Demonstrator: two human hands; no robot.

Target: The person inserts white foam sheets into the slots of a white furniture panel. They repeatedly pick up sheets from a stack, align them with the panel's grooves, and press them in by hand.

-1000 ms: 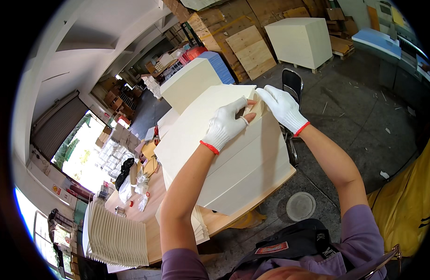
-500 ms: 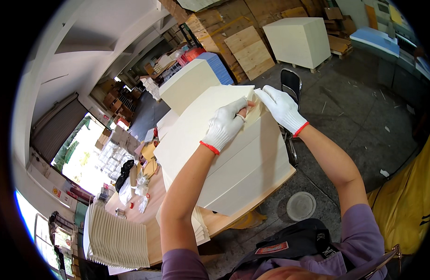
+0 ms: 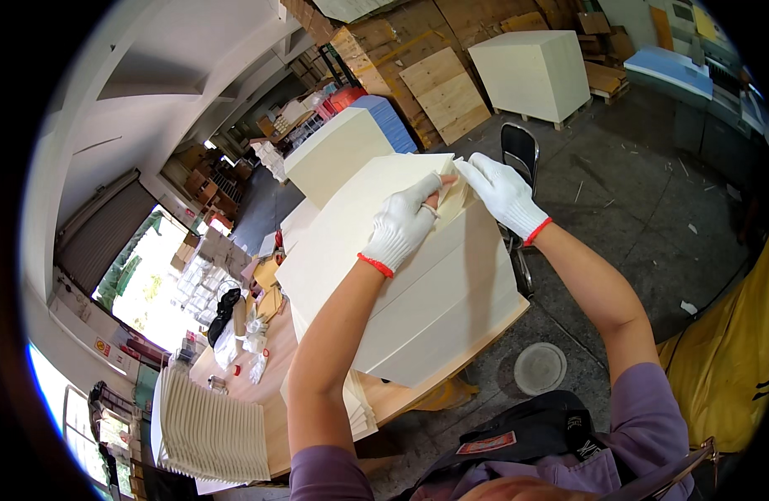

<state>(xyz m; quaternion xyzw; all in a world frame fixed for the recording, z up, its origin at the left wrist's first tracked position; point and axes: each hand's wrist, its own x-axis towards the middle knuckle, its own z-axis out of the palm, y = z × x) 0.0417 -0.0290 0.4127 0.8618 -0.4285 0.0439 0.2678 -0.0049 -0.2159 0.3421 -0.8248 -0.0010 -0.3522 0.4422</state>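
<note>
Paper stack: tall cream pile (image 3: 435, 292) on the wooden surface (image 3: 276, 422), in front of the person, between both forearms.
Corner sheets: loose layers (image 3: 456, 200) bent up and slightly fanned at the stack's far right corner.
Left hand: white glove, red cuff (image 3: 401, 221); lies over the stack's top, bare fingertips at the lifted corner sheets. Grip: thumb and finger bent; pinching or just pressing, cannot tell.
Right hand: white glove, red cuff (image 3: 505, 199); reaches in from the right, fingertips at the same corner. Grip: fingers close together; hold on paper cannot be told.
Lower left: wavy cream pile (image 3: 213, 426) on the surface.
Behind stack: second cream block (image 3: 338, 154), blue pile (image 3: 391, 123) beyond it.
Right side: black chair (image 3: 520, 149) near the right hand; yellow cover (image 3: 723, 351) near picture rim.
Floor: round pale disc (image 3: 540, 369).
</note>
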